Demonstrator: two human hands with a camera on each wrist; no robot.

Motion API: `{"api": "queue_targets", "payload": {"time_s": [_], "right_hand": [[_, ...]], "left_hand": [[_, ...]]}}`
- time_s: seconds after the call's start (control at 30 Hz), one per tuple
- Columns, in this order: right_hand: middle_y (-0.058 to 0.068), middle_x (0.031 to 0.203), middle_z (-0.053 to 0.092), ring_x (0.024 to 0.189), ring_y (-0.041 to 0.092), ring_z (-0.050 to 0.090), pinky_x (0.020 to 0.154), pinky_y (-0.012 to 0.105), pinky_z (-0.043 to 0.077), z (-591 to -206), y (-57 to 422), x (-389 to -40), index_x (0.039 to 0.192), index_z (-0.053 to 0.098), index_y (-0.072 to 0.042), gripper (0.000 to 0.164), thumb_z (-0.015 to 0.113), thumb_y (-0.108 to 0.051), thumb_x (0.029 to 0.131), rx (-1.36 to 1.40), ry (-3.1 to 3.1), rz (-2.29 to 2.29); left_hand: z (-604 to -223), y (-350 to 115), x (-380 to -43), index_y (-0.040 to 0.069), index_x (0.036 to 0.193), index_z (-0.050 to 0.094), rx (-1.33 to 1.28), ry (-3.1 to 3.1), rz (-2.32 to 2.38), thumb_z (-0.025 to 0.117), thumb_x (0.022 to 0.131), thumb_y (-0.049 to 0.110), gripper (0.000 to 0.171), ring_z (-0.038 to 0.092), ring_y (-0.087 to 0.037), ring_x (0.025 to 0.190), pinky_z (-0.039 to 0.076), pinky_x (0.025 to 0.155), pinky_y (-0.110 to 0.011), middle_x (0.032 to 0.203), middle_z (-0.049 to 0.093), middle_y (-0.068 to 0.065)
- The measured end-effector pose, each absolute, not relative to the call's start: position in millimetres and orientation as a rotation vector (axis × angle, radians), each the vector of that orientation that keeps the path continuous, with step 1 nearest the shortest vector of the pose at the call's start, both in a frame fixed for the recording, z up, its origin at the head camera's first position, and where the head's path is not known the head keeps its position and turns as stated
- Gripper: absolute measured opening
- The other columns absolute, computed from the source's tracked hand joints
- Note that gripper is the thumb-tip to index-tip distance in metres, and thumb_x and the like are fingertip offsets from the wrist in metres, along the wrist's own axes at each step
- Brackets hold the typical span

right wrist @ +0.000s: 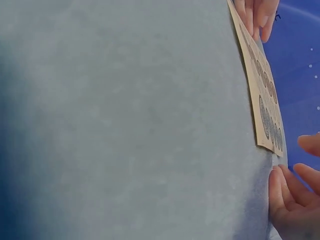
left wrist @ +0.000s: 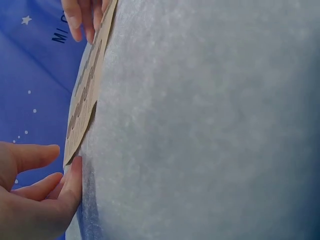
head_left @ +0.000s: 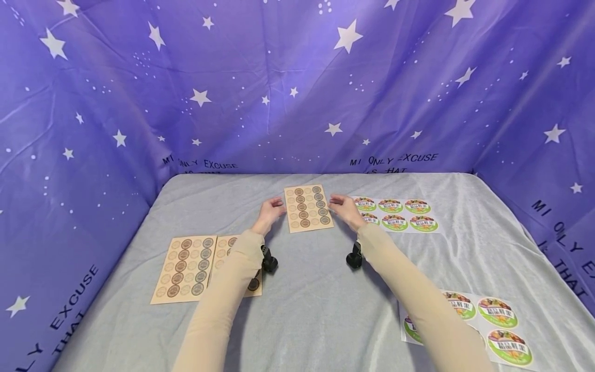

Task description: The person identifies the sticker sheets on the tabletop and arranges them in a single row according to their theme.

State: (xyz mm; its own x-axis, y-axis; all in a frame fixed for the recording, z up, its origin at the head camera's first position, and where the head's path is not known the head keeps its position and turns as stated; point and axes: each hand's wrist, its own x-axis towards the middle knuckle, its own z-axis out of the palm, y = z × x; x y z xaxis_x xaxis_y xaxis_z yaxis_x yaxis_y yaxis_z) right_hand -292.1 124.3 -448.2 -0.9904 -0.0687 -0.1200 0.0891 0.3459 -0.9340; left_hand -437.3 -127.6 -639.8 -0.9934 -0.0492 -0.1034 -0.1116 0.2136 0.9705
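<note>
A tan sheet of round stickers (head_left: pixel 309 208) lies flat at the far middle of the grey-covered table, its circles in pale and dark columns. My left hand (head_left: pixel 268 214) is at its left edge, thumb and fingers apart with the fingertips close to the border. On the opposite side, my right hand (head_left: pixel 347 211) has its fingertips near the right edge, its thumb lifted away from the fingers. From the left wrist view, the sheet (left wrist: pixel 90 95) appears edge-on between both hands. The right wrist view has the right hand (right wrist: pixel 295 200) just off the sheet's corner, fingers on the cloth.
Two more tan sticker sheets (head_left: pixel 184 268) lie side by side at the left, one partly under the left sleeve. White sheets with green fruit labels lie at the back right (head_left: pixel 395 214) and front right (head_left: pixel 504 328). A purple star-patterned curtain (head_left: pixel 297 93) surrounds the table.
</note>
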Motion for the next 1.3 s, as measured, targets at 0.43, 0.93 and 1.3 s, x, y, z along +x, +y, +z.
{"api": "queue_targets", "payload": {"time_s": [0.43, 0.93, 1.3], "right_hand": [[0.012, 0.115, 0.056, 0.105, 0.019, 0.053, 0.090, 0.026, 0.045, -475.9, 133.1, -315.2, 0.127, 0.045, -0.002, 0.049, 0.059, -0.016, 0.083, -0.062, 2.474, -1.695], [0.023, 0.117, 0.053, 0.104, 0.026, 0.052, 0.084, 0.025, 0.047, -453.1, 120.6, -297.7, 0.125, 0.043, 0.009, 0.046, 0.051, 0.006, 0.080, 0.070, 2.493, -1.658], [0.013, 0.089, 0.065, 0.078, 0.019, 0.062, 0.064, 0.027, 0.054, -571.3, 153.8, -379.6, 0.117, 0.052, 0.005, 0.045, 0.062, 0.004, 0.073, -0.077, 2.231, -2.009]], "left_hand": [[-732.9, -127.9, -511.2, 0.019, 0.116, 0.056, -0.021, 2.579, 1.756, 0.079, 0.058, 0.009, 0.062, 0.059, -0.010, 0.079, 0.053, 0.057, -0.025, 0.098, 0.058, 0.006], [-655.2, -110.4, -449.2, 0.010, 0.105, 0.062, -0.135, 2.530, 1.843, 0.068, 0.059, -0.007, 0.050, 0.058, -0.013, 0.069, 0.052, 0.051, -0.025, 0.086, 0.058, -0.001], [-620.8, -104.3, -413.2, 0.006, 0.099, 0.063, -0.297, 2.370, 2.073, 0.060, 0.061, -0.016, 0.044, 0.058, -0.013, 0.059, 0.050, 0.046, -0.024, 0.070, 0.062, -0.002]]}}
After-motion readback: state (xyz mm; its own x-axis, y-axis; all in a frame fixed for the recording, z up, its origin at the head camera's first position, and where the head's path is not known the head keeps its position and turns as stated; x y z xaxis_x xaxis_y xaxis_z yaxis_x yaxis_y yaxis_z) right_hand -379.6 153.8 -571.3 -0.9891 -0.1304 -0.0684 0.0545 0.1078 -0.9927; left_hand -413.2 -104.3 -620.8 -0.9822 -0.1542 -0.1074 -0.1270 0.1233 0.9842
